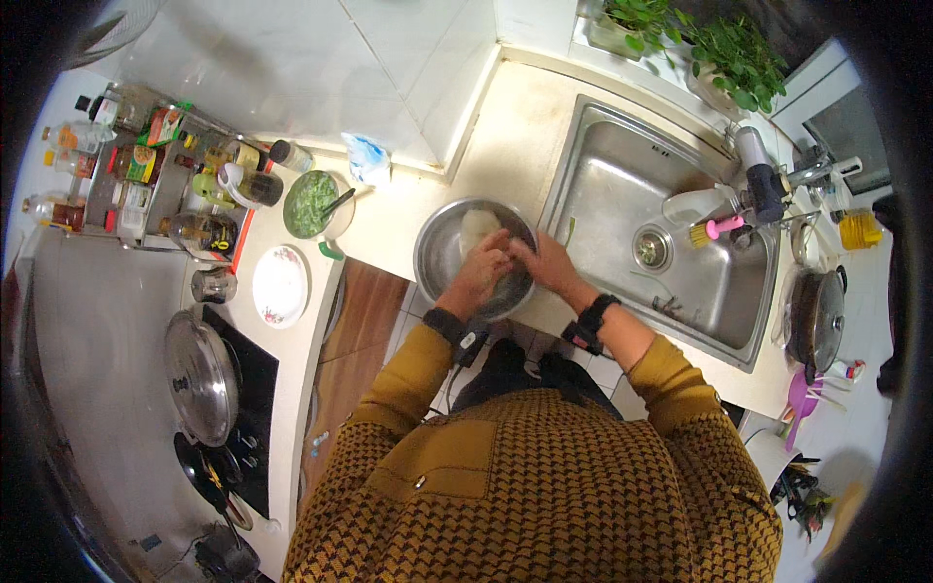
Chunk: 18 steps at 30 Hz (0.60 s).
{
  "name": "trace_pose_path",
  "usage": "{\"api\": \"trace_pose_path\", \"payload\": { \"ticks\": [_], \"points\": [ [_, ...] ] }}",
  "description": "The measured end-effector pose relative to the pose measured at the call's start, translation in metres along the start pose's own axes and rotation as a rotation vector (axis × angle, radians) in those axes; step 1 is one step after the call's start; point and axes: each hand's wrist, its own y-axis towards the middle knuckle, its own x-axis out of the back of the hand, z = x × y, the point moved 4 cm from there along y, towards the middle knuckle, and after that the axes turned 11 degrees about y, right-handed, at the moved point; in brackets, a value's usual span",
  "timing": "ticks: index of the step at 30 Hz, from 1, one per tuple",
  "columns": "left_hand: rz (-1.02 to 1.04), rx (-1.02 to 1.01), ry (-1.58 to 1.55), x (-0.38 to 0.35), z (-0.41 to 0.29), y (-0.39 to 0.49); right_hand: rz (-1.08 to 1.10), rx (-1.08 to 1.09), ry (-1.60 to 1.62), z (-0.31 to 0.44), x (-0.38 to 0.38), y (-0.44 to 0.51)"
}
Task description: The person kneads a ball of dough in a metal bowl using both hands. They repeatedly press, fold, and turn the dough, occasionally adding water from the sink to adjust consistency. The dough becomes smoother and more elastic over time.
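A stainless steel bowl (436,280) stands at the counter's edge, just left of the sink. Inside it, by the far wall, sits a pale lump that looks like dough (477,224). My left hand (481,271) is above the bowl, its fingers loosely bent and apart. From the right, my right hand (545,264) reaches over the bowl's rim, its fingertips close to those of my left. Whether the fingertips touch is blurred. I see nothing held in either hand. The near part of the lump is partly hidden by my left hand.
The steel sink (612,167) holds a pink-handled brush (718,229). On the left counter are a bowl of chopped greens (310,200), a white plate (280,286) and a rack of seasoning bottles (168,182). A lidded pan (203,382) rests on the black cooktop (255,408).
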Motion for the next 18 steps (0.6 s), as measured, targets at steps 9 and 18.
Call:
{"api": "trace_pose_path", "payload": {
  "ticks": [9, 18],
  "points": [
    [-0.144, 0.137, 0.289, 0.010, -0.060, -0.039, -0.291, 0.082, -0.067, 0.015, -0.023, -0.023],
    [-0.467, -0.048, 1.194, 0.047, -0.066, -0.005, -0.312, 0.186, -0.057, 0.014, -0.006, 0.011]
  ]
}}
